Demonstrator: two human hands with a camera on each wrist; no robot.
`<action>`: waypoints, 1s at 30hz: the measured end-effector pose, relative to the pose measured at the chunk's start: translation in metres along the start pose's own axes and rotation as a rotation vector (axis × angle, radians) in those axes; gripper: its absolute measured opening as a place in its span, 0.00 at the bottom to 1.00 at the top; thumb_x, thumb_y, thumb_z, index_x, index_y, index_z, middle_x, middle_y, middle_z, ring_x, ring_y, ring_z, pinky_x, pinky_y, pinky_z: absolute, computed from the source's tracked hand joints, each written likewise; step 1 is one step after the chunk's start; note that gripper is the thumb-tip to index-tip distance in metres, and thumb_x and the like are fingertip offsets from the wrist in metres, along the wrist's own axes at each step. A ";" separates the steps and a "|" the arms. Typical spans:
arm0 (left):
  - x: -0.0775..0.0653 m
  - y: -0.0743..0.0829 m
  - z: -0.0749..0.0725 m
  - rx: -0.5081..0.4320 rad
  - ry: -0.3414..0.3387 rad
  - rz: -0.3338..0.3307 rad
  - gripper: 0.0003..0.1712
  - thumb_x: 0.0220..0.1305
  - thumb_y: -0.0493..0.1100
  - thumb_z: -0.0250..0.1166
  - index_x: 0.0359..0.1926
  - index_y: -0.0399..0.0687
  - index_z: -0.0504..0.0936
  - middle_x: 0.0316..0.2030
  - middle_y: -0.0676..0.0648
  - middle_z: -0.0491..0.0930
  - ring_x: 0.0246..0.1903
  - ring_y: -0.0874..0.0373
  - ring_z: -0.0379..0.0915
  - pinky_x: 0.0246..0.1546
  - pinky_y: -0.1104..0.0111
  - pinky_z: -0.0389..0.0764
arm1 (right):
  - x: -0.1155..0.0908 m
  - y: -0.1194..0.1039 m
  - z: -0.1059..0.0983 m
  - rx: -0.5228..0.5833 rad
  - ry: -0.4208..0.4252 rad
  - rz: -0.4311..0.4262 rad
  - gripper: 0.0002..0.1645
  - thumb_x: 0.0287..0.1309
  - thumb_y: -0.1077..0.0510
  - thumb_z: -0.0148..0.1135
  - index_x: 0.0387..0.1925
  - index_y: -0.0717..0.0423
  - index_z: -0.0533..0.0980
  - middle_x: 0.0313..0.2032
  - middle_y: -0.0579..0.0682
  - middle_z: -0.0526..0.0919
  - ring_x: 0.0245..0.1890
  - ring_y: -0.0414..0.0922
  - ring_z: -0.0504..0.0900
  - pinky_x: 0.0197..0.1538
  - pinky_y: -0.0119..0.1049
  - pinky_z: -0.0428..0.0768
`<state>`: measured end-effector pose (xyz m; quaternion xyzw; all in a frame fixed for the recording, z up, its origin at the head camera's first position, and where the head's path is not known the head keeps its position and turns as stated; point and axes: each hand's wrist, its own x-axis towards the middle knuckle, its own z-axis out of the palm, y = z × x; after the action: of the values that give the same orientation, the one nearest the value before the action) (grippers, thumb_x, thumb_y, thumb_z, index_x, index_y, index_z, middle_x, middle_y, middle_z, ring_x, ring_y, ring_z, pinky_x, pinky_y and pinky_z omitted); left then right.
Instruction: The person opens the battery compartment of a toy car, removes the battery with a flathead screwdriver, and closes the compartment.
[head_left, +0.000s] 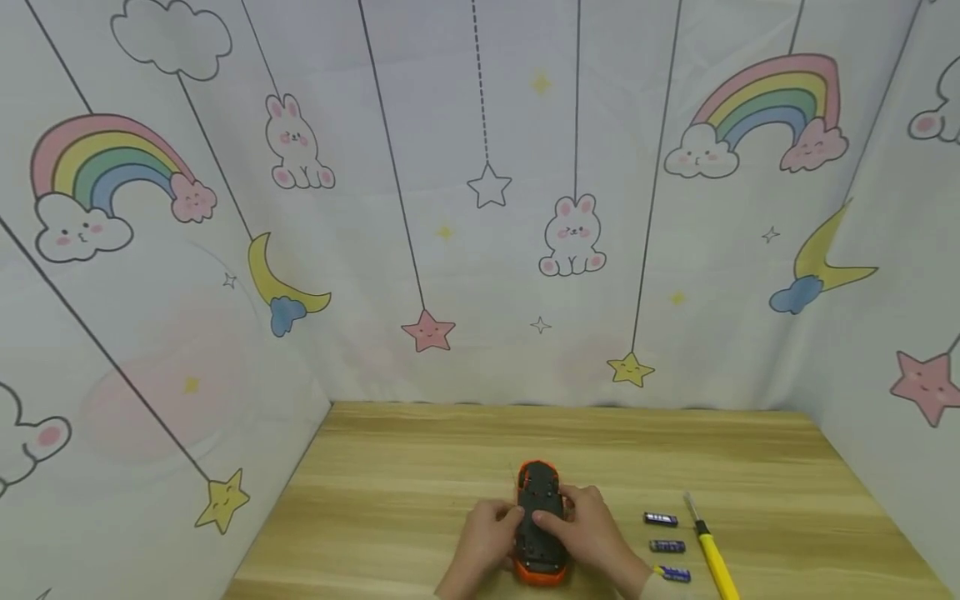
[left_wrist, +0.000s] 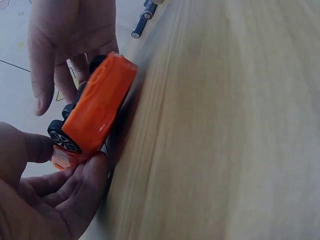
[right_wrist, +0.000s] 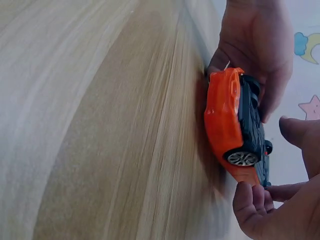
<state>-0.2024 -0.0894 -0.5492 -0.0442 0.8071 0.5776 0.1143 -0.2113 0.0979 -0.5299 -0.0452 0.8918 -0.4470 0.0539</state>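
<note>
An orange toy car [head_left: 540, 533] is turned upside down, its black underside facing up, just above or on the table. My left hand [head_left: 487, 535] grips its left side, the thumb at the edge of the underside. From the right, my right hand [head_left: 590, 531] holds the other side with its thumb lying across the underside. In the left wrist view the orange body [left_wrist: 100, 102] and a spoked wheel [left_wrist: 64, 141] show between both hands. The right wrist view shows the car's other side [right_wrist: 222, 112], with fingers [right_wrist: 250, 200] against one end. Fingertips beneath the car are partly hidden.
Three small batteries [head_left: 667, 547] lie in a column on the wooden table [head_left: 390, 467], right of the right hand. Beside them lies a screwdriver [head_left: 716, 562] with a yellow handle, its tip pointing away. A patterned white curtain [head_left: 495, 275] encloses the back and sides.
</note>
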 end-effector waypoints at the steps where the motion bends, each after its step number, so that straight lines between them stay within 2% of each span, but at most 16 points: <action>1: -0.001 0.001 0.001 0.000 0.013 0.021 0.17 0.72 0.46 0.62 0.50 0.37 0.86 0.25 0.49 0.80 0.21 0.61 0.77 0.18 0.65 0.82 | 0.000 -0.001 0.000 -0.003 0.009 0.002 0.44 0.56 0.42 0.75 0.62 0.69 0.76 0.42 0.55 0.78 0.41 0.46 0.74 0.46 0.45 0.77; 5: -0.002 0.005 0.003 -0.046 0.043 0.062 0.17 0.71 0.45 0.64 0.49 0.33 0.84 0.28 0.48 0.82 0.24 0.60 0.80 0.21 0.64 0.83 | -0.003 -0.004 0.000 0.033 0.020 -0.001 0.46 0.55 0.42 0.76 0.64 0.70 0.73 0.45 0.57 0.77 0.43 0.46 0.81 0.46 0.44 0.82; 9: -0.003 0.009 0.003 -0.072 0.047 0.053 0.18 0.72 0.46 0.64 0.48 0.33 0.83 0.31 0.47 0.83 0.26 0.60 0.82 0.25 0.65 0.85 | -0.006 -0.005 0.000 0.057 0.011 -0.021 0.47 0.53 0.40 0.77 0.62 0.70 0.73 0.48 0.60 0.77 0.42 0.49 0.87 0.45 0.47 0.86; 12: -0.004 0.011 0.003 -0.078 0.038 0.050 0.18 0.73 0.47 0.63 0.47 0.34 0.83 0.32 0.47 0.83 0.27 0.60 0.82 0.26 0.65 0.85 | -0.007 -0.006 0.001 0.021 0.020 -0.022 0.46 0.52 0.37 0.77 0.59 0.68 0.75 0.48 0.60 0.78 0.42 0.50 0.87 0.46 0.48 0.85; 14: -0.004 0.011 0.004 -0.071 0.050 0.075 0.16 0.73 0.46 0.62 0.46 0.35 0.85 0.31 0.48 0.83 0.26 0.60 0.81 0.25 0.65 0.84 | -0.007 -0.007 0.002 -0.015 0.033 -0.008 0.46 0.51 0.34 0.76 0.56 0.67 0.77 0.47 0.60 0.79 0.43 0.51 0.86 0.47 0.49 0.85; 18: -0.005 0.012 0.006 -0.006 0.108 0.147 0.12 0.69 0.41 0.63 0.43 0.39 0.89 0.31 0.49 0.84 0.27 0.61 0.77 0.24 0.69 0.78 | -0.006 -0.008 0.001 -0.076 0.049 0.036 0.46 0.49 0.29 0.74 0.51 0.64 0.80 0.44 0.57 0.83 0.42 0.49 0.84 0.46 0.49 0.84; 22: -0.008 0.015 0.008 0.025 0.139 0.175 0.11 0.64 0.38 0.64 0.44 0.42 0.90 0.30 0.51 0.82 0.27 0.61 0.73 0.24 0.69 0.75 | -0.005 -0.005 0.001 -0.074 0.042 0.073 0.44 0.46 0.28 0.75 0.48 0.61 0.80 0.39 0.52 0.85 0.39 0.46 0.82 0.42 0.45 0.82; 26: -0.009 0.015 0.009 -0.001 0.137 0.192 0.11 0.62 0.38 0.66 0.44 0.41 0.89 0.31 0.50 0.81 0.27 0.60 0.74 0.25 0.70 0.74 | -0.004 -0.002 -0.001 -0.044 0.029 0.088 0.42 0.45 0.31 0.78 0.47 0.60 0.79 0.37 0.50 0.86 0.38 0.45 0.82 0.41 0.44 0.82; 30: -0.008 0.013 0.009 -0.079 0.123 0.174 0.17 0.67 0.39 0.65 0.54 0.35 0.81 0.37 0.46 0.79 0.28 0.57 0.77 0.24 0.68 0.77 | -0.002 -0.002 -0.003 -0.023 0.028 0.093 0.38 0.46 0.35 0.78 0.47 0.60 0.80 0.35 0.49 0.85 0.37 0.44 0.83 0.40 0.42 0.82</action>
<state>-0.1962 -0.0772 -0.5385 -0.0136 0.7898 0.6131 0.0121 -0.2092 0.0995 -0.5259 0.0017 0.8987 -0.4342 0.0617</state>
